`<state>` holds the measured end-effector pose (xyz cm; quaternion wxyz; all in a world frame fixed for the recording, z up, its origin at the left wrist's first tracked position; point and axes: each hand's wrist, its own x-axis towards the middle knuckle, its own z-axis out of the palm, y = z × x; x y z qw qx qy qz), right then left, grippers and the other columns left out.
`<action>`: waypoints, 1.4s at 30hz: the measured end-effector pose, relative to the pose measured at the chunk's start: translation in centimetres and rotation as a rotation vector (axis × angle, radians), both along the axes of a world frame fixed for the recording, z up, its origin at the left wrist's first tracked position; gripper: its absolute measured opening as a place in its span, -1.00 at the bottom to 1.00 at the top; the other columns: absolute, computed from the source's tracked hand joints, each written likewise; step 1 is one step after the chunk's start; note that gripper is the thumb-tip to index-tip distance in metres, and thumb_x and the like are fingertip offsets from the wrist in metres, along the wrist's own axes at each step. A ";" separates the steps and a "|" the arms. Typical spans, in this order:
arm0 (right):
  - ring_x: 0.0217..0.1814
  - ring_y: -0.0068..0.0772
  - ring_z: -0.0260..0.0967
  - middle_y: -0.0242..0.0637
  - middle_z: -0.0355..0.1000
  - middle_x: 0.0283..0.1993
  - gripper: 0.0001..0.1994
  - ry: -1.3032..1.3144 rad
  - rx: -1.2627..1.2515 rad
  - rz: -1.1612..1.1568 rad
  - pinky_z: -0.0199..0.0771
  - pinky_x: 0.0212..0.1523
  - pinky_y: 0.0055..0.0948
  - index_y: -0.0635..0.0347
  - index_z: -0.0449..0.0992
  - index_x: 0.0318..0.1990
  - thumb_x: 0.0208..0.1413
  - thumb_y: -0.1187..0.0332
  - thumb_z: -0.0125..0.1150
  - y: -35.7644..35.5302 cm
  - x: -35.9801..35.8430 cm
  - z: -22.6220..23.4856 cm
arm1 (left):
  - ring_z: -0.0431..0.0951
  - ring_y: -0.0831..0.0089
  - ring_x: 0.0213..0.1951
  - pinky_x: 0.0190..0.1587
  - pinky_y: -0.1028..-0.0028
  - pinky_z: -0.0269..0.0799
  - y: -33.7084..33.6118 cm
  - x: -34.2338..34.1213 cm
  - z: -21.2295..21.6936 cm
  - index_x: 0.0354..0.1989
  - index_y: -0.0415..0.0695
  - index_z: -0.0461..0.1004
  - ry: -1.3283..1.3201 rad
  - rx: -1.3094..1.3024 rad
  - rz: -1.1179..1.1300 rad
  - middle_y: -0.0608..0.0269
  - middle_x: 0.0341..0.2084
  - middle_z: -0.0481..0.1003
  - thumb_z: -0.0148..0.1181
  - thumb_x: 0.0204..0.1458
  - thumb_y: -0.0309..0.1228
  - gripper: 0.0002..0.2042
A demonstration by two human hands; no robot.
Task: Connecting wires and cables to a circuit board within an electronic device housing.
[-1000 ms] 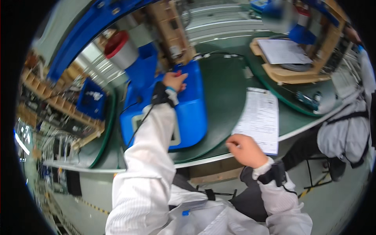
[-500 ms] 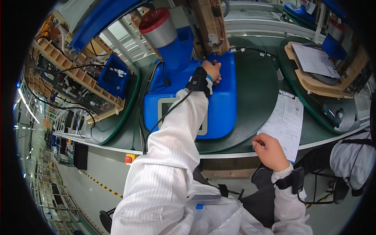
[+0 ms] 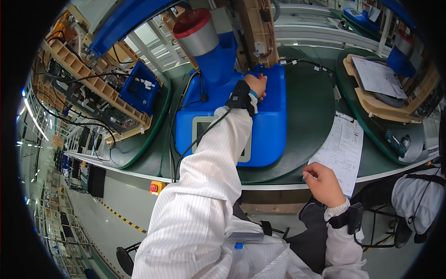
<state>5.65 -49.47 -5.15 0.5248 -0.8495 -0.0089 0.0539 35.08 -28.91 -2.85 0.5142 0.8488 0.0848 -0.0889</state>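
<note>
My left hand (image 3: 256, 86) reaches over the blue machine housing (image 3: 269, 135), toward its far right corner. Its fingers are closed beside a small red part (image 3: 261, 73) at the foot of a wooden-coloured upright frame (image 3: 262, 37); what they grip is too small to make out. Part of the grey-framed screen (image 3: 247, 151) on the housing is covered by my left sleeve. At the table's front edge, my right hand (image 3: 326, 185) is curled just left of the printed sheets (image 3: 344, 149). A speck of blue shows by its fingertips, too small to name.
Left of the hand, a silver cylinder with a red rim (image 3: 200, 39) rises from the housing. An opened machine with black cables (image 3: 100, 88) stands at far left. Another unit carrying papers (image 3: 378, 76) is at right. A red button box (image 3: 157, 188) hangs below the table edge.
The whole view has shifted slightly, so the scene sits a little farther right and lower. Both hands keep nearly the same places against the machine and the sheets.
</note>
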 end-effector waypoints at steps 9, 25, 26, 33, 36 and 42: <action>-0.37 -0.22 0.46 -0.08 0.50 -0.40 -0.83 -0.030 -0.032 -0.018 0.43 -0.31 -0.36 0.36 0.53 -0.26 0.10 0.42 0.14 -0.5 -0.3 0.3 | 0.43 0.45 -0.68 -0.68 0.48 0.42 -0.3 0.1 -0.5 -0.28 -0.24 0.41 0.101 -0.405 0.088 0.20 -0.64 0.42 0.14 0.18 -0.15 -0.67; -0.31 0.00 0.48 0.02 0.51 -0.36 -0.80 -0.016 -0.045 -0.003 0.45 -0.25 -0.23 0.33 0.55 -0.26 0.10 0.36 0.11 -0.9 -0.8 -0.1 | 0.52 0.38 -0.55 -0.57 0.42 0.52 -0.7 0.2 -0.9 -0.15 -0.32 0.36 0.061 -0.372 -0.023 0.10 -0.48 0.49 0.22 0.14 -0.18 -0.61; -0.29 0.03 0.47 0.02 0.51 -0.35 -0.79 -0.057 -0.071 0.013 0.45 -0.23 -0.20 0.31 0.55 -0.26 0.11 0.34 0.11 -1.3 -0.8 -0.4 | 0.53 0.34 -0.50 -0.48 0.39 0.53 -1.2 0.1 -1.1 -0.13 -0.29 0.37 0.085 -0.412 -0.002 0.10 -0.46 0.49 0.23 0.13 -0.15 -0.60; -0.23 0.06 0.47 -0.02 0.51 -0.31 -0.79 -0.088 -0.072 0.094 0.45 -0.18 -0.12 0.26 0.52 -0.25 0.12 0.31 0.08 0.1 0.2 -1.8 | 0.36 0.49 -0.69 -0.73 0.47 0.28 4.3 3.4 -4.2 -0.37 -0.16 0.37 -0.023 -0.199 -0.051 0.29 -0.66 0.35 0.18 0.16 -0.19 -0.72; -0.21 0.04 0.47 -0.03 0.51 -0.30 -0.80 -0.048 -0.094 0.066 0.45 -0.17 -0.12 0.25 0.52 -0.25 0.13 0.31 0.07 -0.7 -0.1 -1.7 | 0.39 0.50 -0.70 -0.74 0.47 0.34 0.6 1.2 -2.2 -0.30 -0.18 0.36 -0.033 -0.128 -0.045 0.27 -0.64 0.38 0.14 0.19 -0.21 -0.74; -0.21 0.04 0.46 -0.03 0.51 -0.31 -0.80 -0.033 -0.109 0.067 0.45 -0.16 -0.13 0.26 0.51 -0.26 0.13 0.32 0.06 -0.8 -0.4 -1.7 | 0.41 0.48 -0.67 -0.67 0.46 0.40 1.1 1.2 -2.0 -0.24 -0.18 0.35 0.089 -0.336 -0.018 0.28 -0.63 0.39 0.09 0.23 -0.14 -0.69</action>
